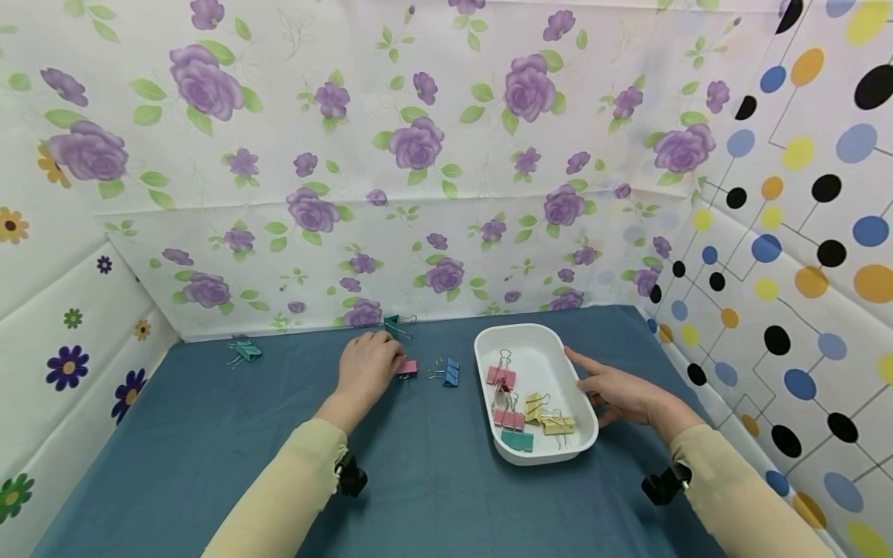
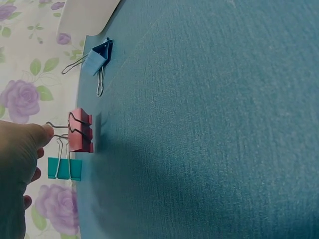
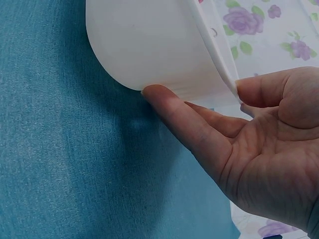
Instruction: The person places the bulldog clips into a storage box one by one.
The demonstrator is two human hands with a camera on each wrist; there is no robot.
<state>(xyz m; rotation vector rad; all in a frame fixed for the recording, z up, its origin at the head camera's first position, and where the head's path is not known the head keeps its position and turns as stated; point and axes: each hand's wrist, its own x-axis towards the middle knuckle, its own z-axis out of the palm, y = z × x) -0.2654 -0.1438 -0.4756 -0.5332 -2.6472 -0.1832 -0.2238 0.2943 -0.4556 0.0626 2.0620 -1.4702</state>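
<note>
My left hand (image 1: 368, 366) pinches a wire handle of a pink binder clip (image 2: 79, 130) between thumb and fingers. Beyond that clip, near the cloth's back edge, lies a teal binder clip (image 1: 398, 325). A blue binder clip (image 1: 451, 372) lies to the right of the left hand. My right hand (image 1: 623, 394) holds the right side of a white tray (image 1: 536, 457); in the right wrist view its thumb touches the rim and its fingers bear on the wall near the base. Inside the tray are pink clips (image 1: 509, 420), yellow clips (image 1: 558, 425) and a teal clip (image 1: 517, 441).
Another teal binder clip (image 1: 246, 351) lies at the back left of the blue cloth (image 1: 209, 449). A flowered sheet (image 1: 418, 232) rises behind the cloth, and a dotted sheet (image 1: 795, 310) stands along the right side.
</note>
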